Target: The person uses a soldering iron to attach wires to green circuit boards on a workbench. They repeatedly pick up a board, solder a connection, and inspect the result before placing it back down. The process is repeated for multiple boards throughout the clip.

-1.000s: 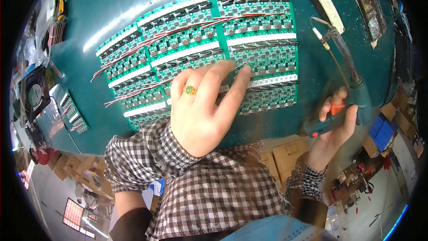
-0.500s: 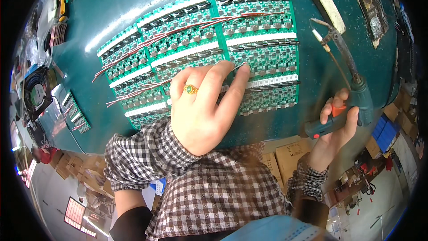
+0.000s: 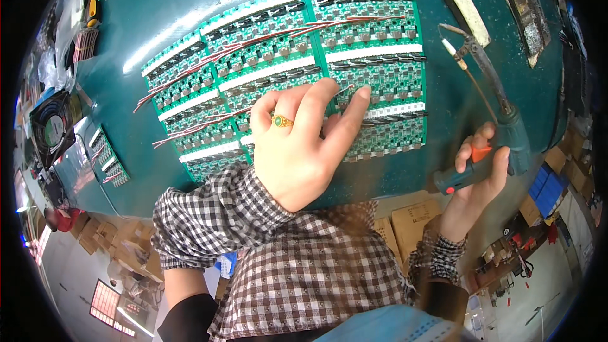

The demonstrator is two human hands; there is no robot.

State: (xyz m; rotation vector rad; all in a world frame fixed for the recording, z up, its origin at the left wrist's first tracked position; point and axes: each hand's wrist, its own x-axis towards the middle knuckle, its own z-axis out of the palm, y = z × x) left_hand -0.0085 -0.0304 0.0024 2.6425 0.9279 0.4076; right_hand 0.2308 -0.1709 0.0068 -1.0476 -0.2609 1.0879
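My left hand (image 3: 292, 152), with a green-stoned ring on one finger, rests over the middle of a panel of green circuit boards (image 3: 378, 92). Thumb and forefinger pinch thin red and white wires (image 3: 209, 120); a short end shows between the fingertips, and the rest runs out leftward from under the palm. My right hand (image 3: 472, 183) grips a teal soldering gun (image 3: 517, 142) with an orange trigger, to the right of the panel. Its metal barrel (image 3: 491, 76) and solder feed tube (image 3: 478, 92) point up and away from the boards.
Another bundle of red and white wires (image 3: 253, 43) lies across the upper boards. A fan (image 3: 54, 128) and small board pieces (image 3: 109, 158) sit at left, near a yellow-handled tool (image 3: 92, 3). A pale curved strip (image 3: 459, 0) and a dark crusted block (image 3: 527, 16) lie at far right.
My left hand has moved slightly right over the panel, its thumb a little farther from the forefinger. The boards have shifted slightly right. My right hand and the soldering gun stay nearly still.
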